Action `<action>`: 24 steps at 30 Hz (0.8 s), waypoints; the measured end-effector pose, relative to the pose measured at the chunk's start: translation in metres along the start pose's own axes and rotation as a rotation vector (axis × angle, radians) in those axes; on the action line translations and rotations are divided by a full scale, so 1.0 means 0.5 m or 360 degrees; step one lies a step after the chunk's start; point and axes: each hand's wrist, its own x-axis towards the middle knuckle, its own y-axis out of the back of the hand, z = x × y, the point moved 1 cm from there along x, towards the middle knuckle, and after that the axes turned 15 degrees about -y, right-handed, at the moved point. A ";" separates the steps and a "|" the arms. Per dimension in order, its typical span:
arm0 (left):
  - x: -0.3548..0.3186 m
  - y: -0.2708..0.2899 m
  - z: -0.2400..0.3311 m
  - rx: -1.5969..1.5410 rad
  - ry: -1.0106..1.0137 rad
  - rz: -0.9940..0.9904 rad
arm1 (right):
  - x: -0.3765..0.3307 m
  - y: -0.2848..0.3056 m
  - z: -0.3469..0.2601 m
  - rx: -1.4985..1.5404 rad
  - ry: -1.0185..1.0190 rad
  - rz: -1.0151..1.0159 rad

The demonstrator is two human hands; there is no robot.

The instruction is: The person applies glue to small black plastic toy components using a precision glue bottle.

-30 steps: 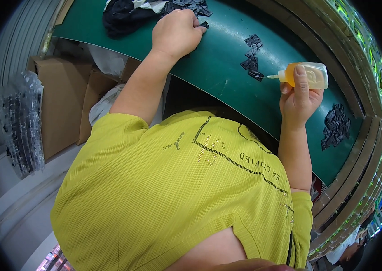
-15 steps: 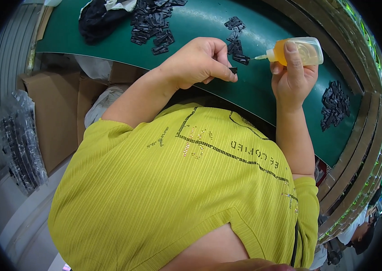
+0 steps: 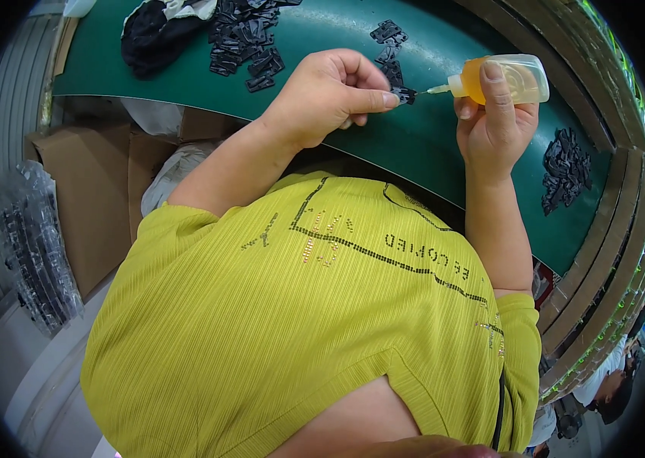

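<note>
My left hand is closed in a pinch, its thumb and fingertips at a small black plastic part. This part lies against the near end of a short line of similar parts, so I cannot tell exactly where one stops and another begins. In my right hand is a clear squeeze bottle of amber liquid, tilted on its side with the thumb on top. Its thin nozzle points left, the tip beside the black part; whether it touches is too small to tell.
The green tabletop carries a large heap of black parts at the far left and a smaller pile at the right. Dark cloth lies at the back left. Cardboard boxes and a plastic bag of black strips stand below.
My left hand has moved slightly up and away from me, bringing its small black part to the end of the line of parts. The bottle stays nearly in place.
</note>
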 end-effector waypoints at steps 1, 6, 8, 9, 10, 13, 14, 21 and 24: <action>0.000 -0.002 -0.002 -0.0001 0.0001 -0.0001 | 0.000 0.001 0.000 -0.0001 -0.0001 0.0001; 0.000 -0.016 0.003 -0.0030 -0.0027 -0.0051 | -0.002 0.003 0.005 -0.0030 0.0029 -0.0068; 0.002 -0.020 0.003 -0.0090 0.0006 -0.0027 | -0.004 -0.001 0.008 -0.0062 0.0059 -0.0043; 0.002 -0.020 0.003 -0.0149 0.0037 -0.0002 | -0.005 -0.002 0.009 -0.0093 0.0090 -0.0020; 0.002 -0.020 0.002 -0.0150 0.0039 -0.0002 | -0.005 -0.002 0.008 -0.0093 0.0088 -0.0018; 0.003 -0.018 -0.002 -0.0212 0.0070 0.0016 | -0.005 -0.005 0.005 -0.0229 0.0138 -0.0112; 0.003 -0.019 -0.001 -0.0206 0.0060 0.0013 | -0.006 -0.007 0.007 -0.0234 0.0156 -0.0092; 0.000 -0.024 0.002 -0.0167 0.0058 0.0030 | -0.011 -0.014 0.012 -0.0361 0.0175 -0.0033; 0.000 -0.022 0.002 -0.0169 0.0069 0.0028 | -0.008 -0.010 0.008 -0.0370 0.0143 -0.0136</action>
